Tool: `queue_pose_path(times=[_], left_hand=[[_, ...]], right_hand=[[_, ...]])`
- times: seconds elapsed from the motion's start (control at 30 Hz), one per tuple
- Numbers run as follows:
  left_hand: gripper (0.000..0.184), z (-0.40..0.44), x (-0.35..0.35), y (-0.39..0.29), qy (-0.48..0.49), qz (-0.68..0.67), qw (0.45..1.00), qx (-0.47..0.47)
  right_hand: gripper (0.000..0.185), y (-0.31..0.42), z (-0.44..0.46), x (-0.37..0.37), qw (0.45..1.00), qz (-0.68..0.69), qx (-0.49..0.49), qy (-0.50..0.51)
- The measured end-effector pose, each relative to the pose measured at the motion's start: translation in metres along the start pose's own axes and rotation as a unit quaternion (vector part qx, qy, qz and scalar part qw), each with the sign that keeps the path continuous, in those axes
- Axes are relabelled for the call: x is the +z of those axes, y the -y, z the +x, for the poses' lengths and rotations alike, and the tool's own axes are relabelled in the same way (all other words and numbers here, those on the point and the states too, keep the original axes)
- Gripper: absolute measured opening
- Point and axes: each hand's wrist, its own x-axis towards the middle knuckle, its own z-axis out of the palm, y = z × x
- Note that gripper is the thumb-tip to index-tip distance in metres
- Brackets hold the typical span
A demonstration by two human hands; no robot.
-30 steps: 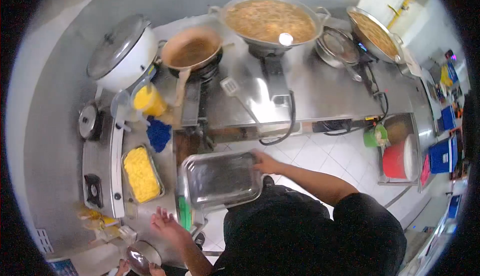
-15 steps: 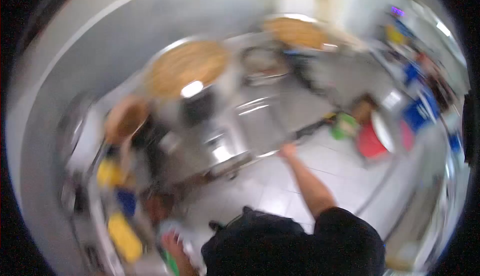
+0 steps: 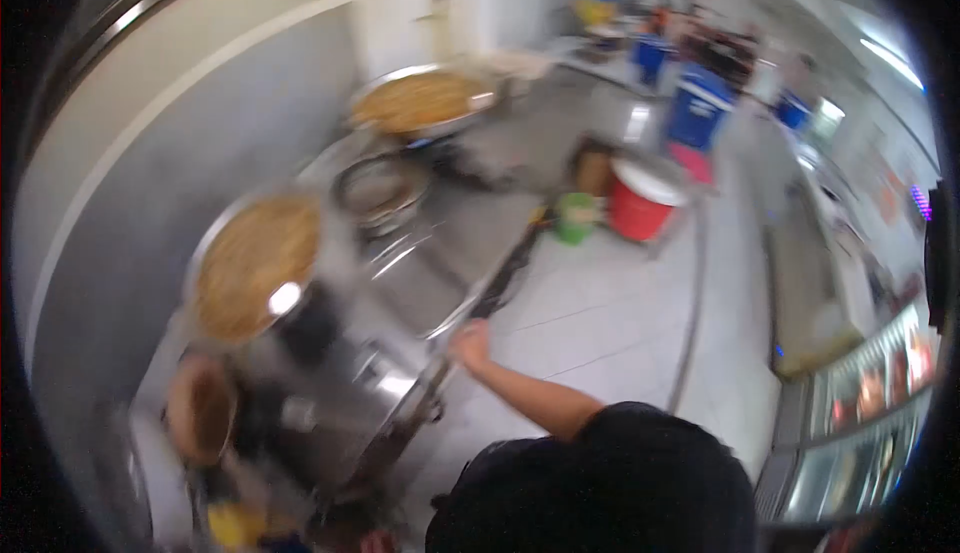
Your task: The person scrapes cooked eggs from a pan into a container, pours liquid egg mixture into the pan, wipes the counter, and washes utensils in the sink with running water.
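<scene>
My right hand (image 3: 470, 344) reaches out to the front edge of the steel cooking counter (image 3: 345, 373), close beside the corner of a shallow rectangular metal tray (image 3: 425, 278). Its fingers look curled in, but blur hides what they hold, if anything. Only a blurred bit of my left hand (image 3: 378, 542) shows at the bottom edge, its fingers cut off from view. Behind the tray sits a round metal ring or pan (image 3: 380, 193). Two wide pans, one nearer (image 3: 258, 265) and one farther (image 3: 420, 103), hold yellow-brown contents.
A brown bowl-like vessel (image 3: 203, 408) stands at the lower left, near a yellow item (image 3: 235, 525). Past the counter's right side are a green container (image 3: 576, 218), a red bucket (image 3: 640, 208) and a blue bin (image 3: 698, 108). Lit display cases (image 3: 860, 403) line the lower right.
My view has swung right, so the counter and pans shift left in it. My right hand stays by the tray's corner. My left hand, beside something green and pale before, has nearly left the view.
</scene>
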Motion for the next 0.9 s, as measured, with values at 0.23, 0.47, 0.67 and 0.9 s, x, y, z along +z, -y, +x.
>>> queue_pose_path(times=[0.23,0.47,0.67,0.9], left_hand=[[0.022,0.055,0.024,-0.215,0.393,0.214,0.872,0.197],[0.041,0.084,0.103,-0.391,0.453,0.436,0.568,0.531],[0.039,0.141,0.063,-0.404,0.375,0.546,0.598,0.452],[0.037,0.215,-0.045,-0.449,0.308,0.628,0.664,0.265]], right_hand=[[0.017,0.289,-0.196,-0.134,0.773,0.224,0.078,0.588],[0.014,0.438,-0.333,-0.094,0.529,0.162,-0.216,0.805],[0.022,0.581,-0.419,-0.034,0.502,0.130,-0.484,0.705],[0.029,0.606,-0.467,0.126,0.568,0.028,-0.629,0.530]])
